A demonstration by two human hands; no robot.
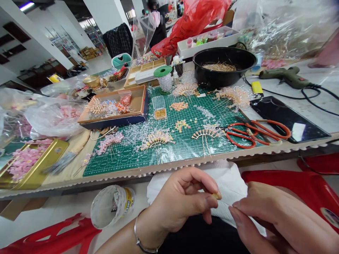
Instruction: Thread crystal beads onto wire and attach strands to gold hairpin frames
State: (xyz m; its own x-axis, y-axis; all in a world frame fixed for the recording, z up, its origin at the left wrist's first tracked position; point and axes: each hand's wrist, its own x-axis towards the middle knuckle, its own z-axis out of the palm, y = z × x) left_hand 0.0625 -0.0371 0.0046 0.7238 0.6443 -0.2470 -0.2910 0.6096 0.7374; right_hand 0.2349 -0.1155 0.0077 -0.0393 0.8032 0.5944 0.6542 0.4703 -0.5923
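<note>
In front of the table edge, above a white cloth (233, 176), my left hand (182, 197) pinches a small yellowish bead (217, 195) between thumb and forefinger. Just to its right, my right hand (275, 215) has thumb and forefinger pressed together on a thin wire (228, 203) that runs toward the bead. Whether the wire passes through the bead is too small to tell. Beaded hair combs with long prongs lie on the green cutting mat (127, 160): one (157, 139) at the middle front, another (206, 133) to its right, and a pink one (108, 143) at the left.
Orange-handled scissors (272, 128) and a black tablet (291, 120) lie at the right. Behind are a black basin (225, 54), a glue gun (287, 77) and a box of beads (143, 106). A white bucket (106, 208) stands below, with red stools (286, 183) beside my lap.
</note>
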